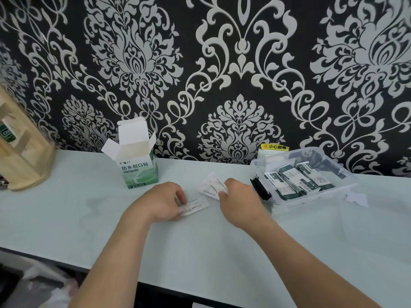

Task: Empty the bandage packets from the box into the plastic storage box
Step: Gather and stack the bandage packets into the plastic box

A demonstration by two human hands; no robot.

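Note:
A green and white bandage box [136,162] stands upright on the pale counter [89,218] with its top flaps open. To the right sits a clear plastic storage box [342,190] holding several dark green and white bandage packets [298,182]. My left hand [160,202] pinches a white packet [195,205] lying flat on the counter. My right hand [238,200] grips a small bunch of white packets [212,184], just left of the storage box's black latch [260,188].
A wooden rack [22,147] stands at the far left against the patterned wall. A yellow warning label [275,147] is stuck on the wall behind the storage box. A scrap of white paper [358,198] lies to the right of it. The counter's front edge runs below my forearms.

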